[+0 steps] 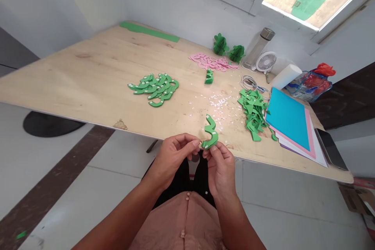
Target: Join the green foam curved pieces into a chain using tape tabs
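My right hand (220, 166) pinches the lower end of a green curvy cutout (211, 134) shaped like a 3, with small white squares on it, at the table's front edge. Beside it, my left hand (178, 154) has thumb and forefinger pressed together close to the cutout's left tip; what they hold, if anything, is too small to make out. Farther back stands a small stack of similar green cutouts (209, 76). To the left lies a pile of green curved cutouts (159, 86), also dotted with white squares. Tiny white paper bits (219, 101) are scattered ahead of my hands.
Green scraps (253, 111), scissors (262, 90) and coloured sheets (288, 117) lie to the right, with a phone (331, 148) at the edge. Pink cutouts (211, 62), green paper honeycomb shapes (221, 45), a bottle (259, 47) and a small fan (266, 61) are at the back.
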`<state>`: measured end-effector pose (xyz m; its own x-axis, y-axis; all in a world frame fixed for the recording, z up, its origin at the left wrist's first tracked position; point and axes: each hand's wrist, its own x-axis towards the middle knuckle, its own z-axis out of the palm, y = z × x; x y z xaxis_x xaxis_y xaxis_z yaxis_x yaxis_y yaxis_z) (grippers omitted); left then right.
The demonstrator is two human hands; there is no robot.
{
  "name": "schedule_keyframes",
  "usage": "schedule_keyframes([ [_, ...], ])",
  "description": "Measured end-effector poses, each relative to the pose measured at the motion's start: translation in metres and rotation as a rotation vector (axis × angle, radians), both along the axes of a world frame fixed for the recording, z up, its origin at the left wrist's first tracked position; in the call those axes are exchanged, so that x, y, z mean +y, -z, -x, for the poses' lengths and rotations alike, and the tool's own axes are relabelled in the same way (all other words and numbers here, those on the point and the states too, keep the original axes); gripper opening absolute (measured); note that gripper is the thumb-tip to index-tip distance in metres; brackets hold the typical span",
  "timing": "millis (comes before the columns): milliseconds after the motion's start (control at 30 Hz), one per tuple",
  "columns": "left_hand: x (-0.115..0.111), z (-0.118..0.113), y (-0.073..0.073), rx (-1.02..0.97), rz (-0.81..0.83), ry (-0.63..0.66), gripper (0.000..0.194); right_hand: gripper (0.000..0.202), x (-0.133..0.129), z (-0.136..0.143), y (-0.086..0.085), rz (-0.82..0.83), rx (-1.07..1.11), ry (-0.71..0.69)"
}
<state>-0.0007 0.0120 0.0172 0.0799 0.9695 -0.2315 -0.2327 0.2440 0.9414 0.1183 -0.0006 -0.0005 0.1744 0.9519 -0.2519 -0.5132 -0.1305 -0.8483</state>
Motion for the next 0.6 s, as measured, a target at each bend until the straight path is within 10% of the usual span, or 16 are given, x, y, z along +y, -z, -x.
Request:
schedule_keyframes([
  [600, 0.01, 0.004, -0.009, 0.136, -0.087, -0.104, 0.016, 0.006, 0.005, -0.003, -0.004, -0.001, -0.024, 0.009],
])
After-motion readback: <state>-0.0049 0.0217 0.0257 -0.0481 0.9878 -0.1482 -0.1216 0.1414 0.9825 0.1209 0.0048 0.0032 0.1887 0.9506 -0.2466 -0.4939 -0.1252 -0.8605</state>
